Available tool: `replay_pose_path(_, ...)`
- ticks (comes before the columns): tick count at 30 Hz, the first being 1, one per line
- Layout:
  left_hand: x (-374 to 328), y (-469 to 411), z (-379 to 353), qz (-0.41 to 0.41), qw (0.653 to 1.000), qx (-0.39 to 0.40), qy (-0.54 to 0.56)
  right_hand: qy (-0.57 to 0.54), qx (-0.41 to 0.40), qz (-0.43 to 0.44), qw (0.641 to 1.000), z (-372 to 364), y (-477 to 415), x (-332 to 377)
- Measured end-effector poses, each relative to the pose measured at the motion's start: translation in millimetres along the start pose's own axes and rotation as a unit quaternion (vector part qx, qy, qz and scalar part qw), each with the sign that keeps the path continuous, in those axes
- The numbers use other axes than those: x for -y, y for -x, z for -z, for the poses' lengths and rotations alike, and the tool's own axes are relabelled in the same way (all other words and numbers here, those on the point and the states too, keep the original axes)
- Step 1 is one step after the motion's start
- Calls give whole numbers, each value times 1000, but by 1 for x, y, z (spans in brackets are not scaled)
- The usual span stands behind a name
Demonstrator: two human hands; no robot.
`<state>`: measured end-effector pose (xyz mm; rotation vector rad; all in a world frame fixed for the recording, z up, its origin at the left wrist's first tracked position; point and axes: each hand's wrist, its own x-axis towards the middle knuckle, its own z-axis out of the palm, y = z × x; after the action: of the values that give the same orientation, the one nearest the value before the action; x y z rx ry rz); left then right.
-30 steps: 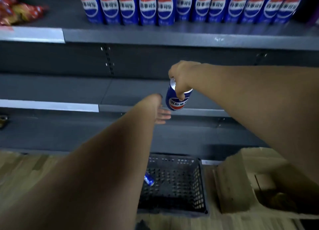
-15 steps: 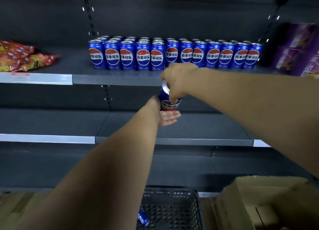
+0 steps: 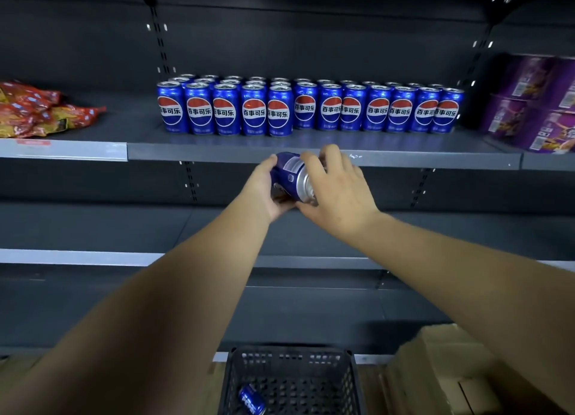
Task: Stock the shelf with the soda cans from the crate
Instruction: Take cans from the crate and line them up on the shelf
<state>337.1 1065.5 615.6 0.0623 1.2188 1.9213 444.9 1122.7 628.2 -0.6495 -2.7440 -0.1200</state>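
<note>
— Where is the can [image 3: 288, 178]?
— Between both grips, tipped on its side with the silver top facing the camera. It is in front of the shelf [image 3: 404, 161] edge.
— And the grips?
— The left grip [image 3: 264, 192] cups it from the left and below, thumb over its side. The right grip [image 3: 340, 190] curls over its top end, thumb underneath. Both wrap it.
— Anything else?
— The cans [image 3: 311, 109] stand in rows on the shelf just above. A loose can [image 3: 252, 399] lies in the crate [image 3: 292, 358] below, beside a box [image 3: 435, 368].
</note>
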Motion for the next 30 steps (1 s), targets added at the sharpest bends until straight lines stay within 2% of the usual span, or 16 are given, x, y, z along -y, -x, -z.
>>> replay_pose_path(4, 0, -10, 8, -34, 999, -18, 2, -86, -64, -14, 994, -16, 9, 2)
replay_pose_path(8, -7, -8, 10, -96, 994, -39, -16, -231, -125, -32, 964, -34, 13, 5)
replay_pose_path(13, -14, -4, 16, -152, 983, -13, -100, -346, -91, -21, 933, -39, 19, 9)
replay_pose_path(17, -14, 1, 24, -176, 974, 4, -141, -444, -18, -50, 895, -30, 23, 8)
replay_pose_path(22, -17, 11, 26, -178, 965, 20, -192, -617, 111, -119, 770, -28, 19, 2)
replay_pose_path(25, -19, 17, 25, -199, 955, 33, -216, -648, 154, -128, 734, -40, 19, 2)
replay_pose_path(28, -20, 24, 24, -214, 945, 42, -244, -707, 186, -123, 671, -44, 23, 2)
replay_pose_path(30, -18, 28, 24, -223, 941, 39, -253, -722, 201, -114, 652, -46, 25, 1)
